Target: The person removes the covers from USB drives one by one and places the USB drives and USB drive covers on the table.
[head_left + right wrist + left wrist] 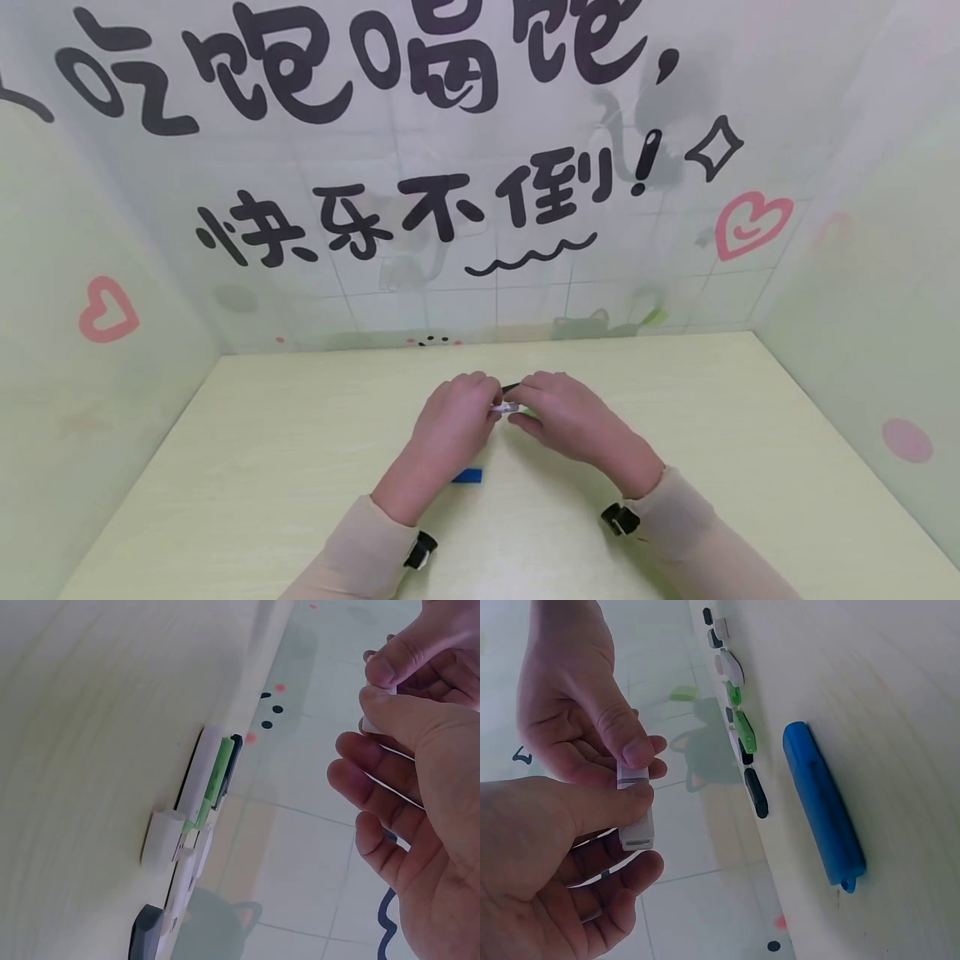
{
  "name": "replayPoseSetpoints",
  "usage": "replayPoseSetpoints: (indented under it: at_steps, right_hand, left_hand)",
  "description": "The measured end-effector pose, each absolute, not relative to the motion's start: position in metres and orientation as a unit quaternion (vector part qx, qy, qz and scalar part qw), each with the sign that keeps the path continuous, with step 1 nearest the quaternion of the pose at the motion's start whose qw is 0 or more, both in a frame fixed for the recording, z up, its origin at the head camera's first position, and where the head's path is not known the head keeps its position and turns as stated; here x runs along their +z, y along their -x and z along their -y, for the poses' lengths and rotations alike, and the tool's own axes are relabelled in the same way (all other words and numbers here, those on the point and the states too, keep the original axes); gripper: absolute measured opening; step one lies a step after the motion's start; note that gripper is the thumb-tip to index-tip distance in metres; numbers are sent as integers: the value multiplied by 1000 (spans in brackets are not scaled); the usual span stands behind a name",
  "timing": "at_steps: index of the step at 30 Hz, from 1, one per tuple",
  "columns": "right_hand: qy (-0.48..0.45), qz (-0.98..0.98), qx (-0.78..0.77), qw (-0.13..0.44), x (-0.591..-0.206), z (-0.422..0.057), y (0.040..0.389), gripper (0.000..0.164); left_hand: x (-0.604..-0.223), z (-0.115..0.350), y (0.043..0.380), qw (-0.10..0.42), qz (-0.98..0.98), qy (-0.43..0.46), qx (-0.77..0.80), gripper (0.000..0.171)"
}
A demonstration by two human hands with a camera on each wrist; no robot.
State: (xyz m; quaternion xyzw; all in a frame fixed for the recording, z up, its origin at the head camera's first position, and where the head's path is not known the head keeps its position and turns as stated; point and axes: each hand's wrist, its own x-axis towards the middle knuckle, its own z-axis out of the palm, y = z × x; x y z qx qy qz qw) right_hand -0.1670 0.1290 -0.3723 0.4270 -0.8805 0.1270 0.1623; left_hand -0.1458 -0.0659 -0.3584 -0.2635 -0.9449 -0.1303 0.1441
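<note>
My left hand [461, 417] and right hand [566, 417] meet above the table, both on one small white USB flash drive [637, 832]. In the left wrist view a seam crosses the drive between the two hands, and its lower end shows a narrow slot. The left thumb and fingers pinch one part of it. At the other end the right thumb [405, 712] presses it against the fingers, while the other right fingers are loosely bent. Much of the drive is hidden by the fingers. A blue stick [821, 806] with a small loop lies on the table near my left wrist.
Beyond the hands lies a row of small sticks on the table [262, 467]: a white stick [199, 772], a green stick [218, 776], a black stick [756, 793] and several others. Printed walls [420, 308] stand at the back and both sides.
</note>
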Motion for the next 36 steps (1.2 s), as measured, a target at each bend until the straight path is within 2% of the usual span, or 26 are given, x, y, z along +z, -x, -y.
replayPoseSetpoints:
  at_steps: [7, 22, 36]
  right_hand:
    - [-428, 878, 130, 171, -375, -127, 168, 15]
    - [-431, 871, 142, 186, -378, -127, 168, 13]
    - [-440, 866, 144, 187, -378, -127, 168, 12]
  left_hand:
    - [-360, 64, 145, 147, 944, 266, -131, 11]
    - [-363, 62, 142, 132, 949, 253, -134, 8]
    - [-366, 61, 143, 166, 940, 278, -111, 9]
